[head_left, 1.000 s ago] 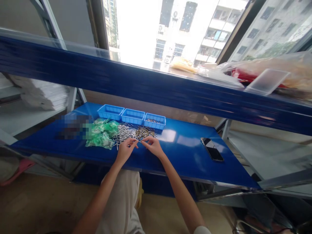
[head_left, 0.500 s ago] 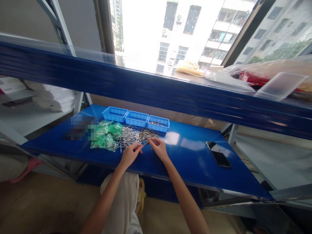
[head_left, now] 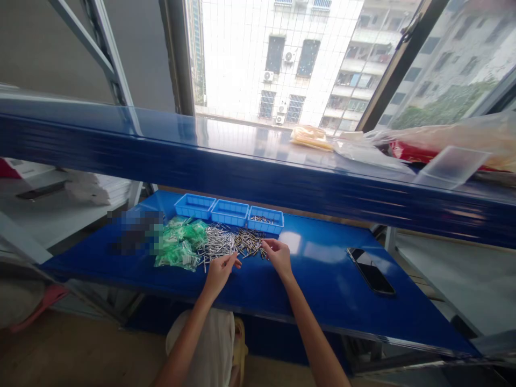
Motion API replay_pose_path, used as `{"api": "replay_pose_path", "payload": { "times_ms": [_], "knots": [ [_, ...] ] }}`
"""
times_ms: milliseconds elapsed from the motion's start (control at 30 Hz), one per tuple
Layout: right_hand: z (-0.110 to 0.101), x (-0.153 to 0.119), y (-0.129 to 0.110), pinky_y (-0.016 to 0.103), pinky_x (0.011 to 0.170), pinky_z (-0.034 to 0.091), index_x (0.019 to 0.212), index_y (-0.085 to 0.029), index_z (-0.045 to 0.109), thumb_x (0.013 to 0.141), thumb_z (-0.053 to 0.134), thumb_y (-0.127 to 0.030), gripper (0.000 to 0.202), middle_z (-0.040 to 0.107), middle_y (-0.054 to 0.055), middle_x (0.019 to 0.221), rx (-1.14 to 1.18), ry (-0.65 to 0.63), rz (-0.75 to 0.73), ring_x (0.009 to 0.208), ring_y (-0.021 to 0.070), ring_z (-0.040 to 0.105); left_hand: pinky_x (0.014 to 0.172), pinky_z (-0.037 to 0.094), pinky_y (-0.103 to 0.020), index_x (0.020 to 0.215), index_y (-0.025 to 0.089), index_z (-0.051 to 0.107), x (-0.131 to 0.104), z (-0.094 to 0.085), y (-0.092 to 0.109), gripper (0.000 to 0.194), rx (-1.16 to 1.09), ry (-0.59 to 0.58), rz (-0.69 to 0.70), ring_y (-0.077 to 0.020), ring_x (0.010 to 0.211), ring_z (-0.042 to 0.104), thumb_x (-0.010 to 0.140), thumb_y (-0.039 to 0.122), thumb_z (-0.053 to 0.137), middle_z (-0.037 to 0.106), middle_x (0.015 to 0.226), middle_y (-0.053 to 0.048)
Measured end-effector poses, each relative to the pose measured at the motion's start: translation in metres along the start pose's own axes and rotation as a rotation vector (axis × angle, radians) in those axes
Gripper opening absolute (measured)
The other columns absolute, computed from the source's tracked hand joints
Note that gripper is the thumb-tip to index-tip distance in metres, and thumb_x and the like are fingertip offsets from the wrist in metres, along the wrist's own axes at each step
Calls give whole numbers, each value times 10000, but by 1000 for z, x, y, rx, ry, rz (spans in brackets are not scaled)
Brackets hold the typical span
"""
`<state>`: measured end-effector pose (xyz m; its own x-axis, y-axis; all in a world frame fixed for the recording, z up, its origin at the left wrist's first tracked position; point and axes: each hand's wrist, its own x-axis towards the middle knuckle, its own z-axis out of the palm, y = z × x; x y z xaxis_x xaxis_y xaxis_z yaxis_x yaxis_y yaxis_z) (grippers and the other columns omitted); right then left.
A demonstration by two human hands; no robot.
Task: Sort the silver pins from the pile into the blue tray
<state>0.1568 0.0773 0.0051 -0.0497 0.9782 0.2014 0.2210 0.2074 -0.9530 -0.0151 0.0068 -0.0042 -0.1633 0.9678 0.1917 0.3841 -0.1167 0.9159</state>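
Note:
My left hand (head_left: 220,275) is closed in a pinch at the near edge of a pile of silver metal rods (head_left: 217,241). Whatever its fingertips hold is too small to make out. Just right of that pile lies a heap of darker, brassy-looking metal rods (head_left: 250,243). The fingers of my right hand (head_left: 279,257) are bent together at this heap's right edge, and I cannot tell what is between them. Behind the heaps stand three blue trays: the right tray (head_left: 278,228) has several rods in it, beside the middle tray (head_left: 229,219) and the left tray (head_left: 195,210).
Green-tinted plastic bags (head_left: 181,250) lie left of the silver pile, beside a blurred dark patch. A phone (head_left: 371,271) rests on the blue table (head_left: 322,290) at right. Above the table's back runs a blue shelf (head_left: 242,174) with plastic bags (head_left: 451,140) on it.
My right hand has moved right, away from my left hand, to the edge of the dark heap. The camera view has tilted up, so everything sits lower.

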Motion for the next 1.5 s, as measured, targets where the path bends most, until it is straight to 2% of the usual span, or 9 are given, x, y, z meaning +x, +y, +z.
{"api": "replay_pose_path", "payload": {
  "times_ms": [200,367,533,633,733,867,1100,1300,1500],
  "knots": [
    [-1,46,-14,238,388,416,908,-153,658,730,533,-466,382,684,69,790,-5,91,-79,437,132,560,499,403,-237,585,197,648,-1,2,-2,446,50,-22,22,-132,490,537,806,491,396,653,579,-6],
    [-4,72,-13,243,488,441,947,-165,647,774,484,-432,358,677,73,859,-93,129,-130,467,121,582,527,410,-241,570,198,638,-1,1,-1,437,61,-20,6,-141,529,565,812,472,400,657,588,-7],
    [-6,59,7,253,529,425,853,-215,669,761,508,-430,284,677,25,809,-334,90,-115,522,135,577,547,414,-247,572,201,639,-2,1,0,436,77,-34,0,-141,532,563,816,466,392,658,593,-4],
    [-7,51,13,256,573,424,814,-243,677,716,564,-453,257,665,14,850,-524,74,-151,644,157,588,567,410,-250,566,204,640,-2,1,2,445,130,-43,11,-139,528,557,821,458,379,651,587,-2],
    [-8,46,12,261,631,430,810,-257,679,706,571,-491,277,644,12,907,-609,-3,-195,783,176,594,609,398,-250,518,202,622,-2,2,3,463,241,-60,45,-141,559,557,824,445,374,626,557,-2],
    [-7,39,9,284,689,439,922,-280,652,655,595,-569,397,607,8,980,-678,-116,-196,869,192,586,631,379,-243,478,193,595,-2,4,5,484,321,-85,70,-135,578,551,832,422,358,604,543,-2],
    [6,31,11,306,682,448,1135,-303,539,539,642,-635,690,510,31,1118,-752,-270,-147,840,207,591,592,369,-234,501,182,598,-3,3,6,478,245,-49,45,-119,551,535,834,422,355,596,544,2],
    [16,35,12,296,671,438,1137,-307,527,639,621,-519,550,540,13,1086,-772,-289,-156,868,210,581,566,365,-228,501,176,607,-3,3,8,477,218,-50,41,-110,524,516,828,425,366,601,541,2],
    [20,37,17,275,669,427,1014,-289,605,726,558,-371,303,596,-8,1017,-738,-205,-177,845,177,582,519,347,-224,491,169,606,3,2,3,484,192,-62,29,-95,446,464,814,453,383,555,469,11]
  ]
}}
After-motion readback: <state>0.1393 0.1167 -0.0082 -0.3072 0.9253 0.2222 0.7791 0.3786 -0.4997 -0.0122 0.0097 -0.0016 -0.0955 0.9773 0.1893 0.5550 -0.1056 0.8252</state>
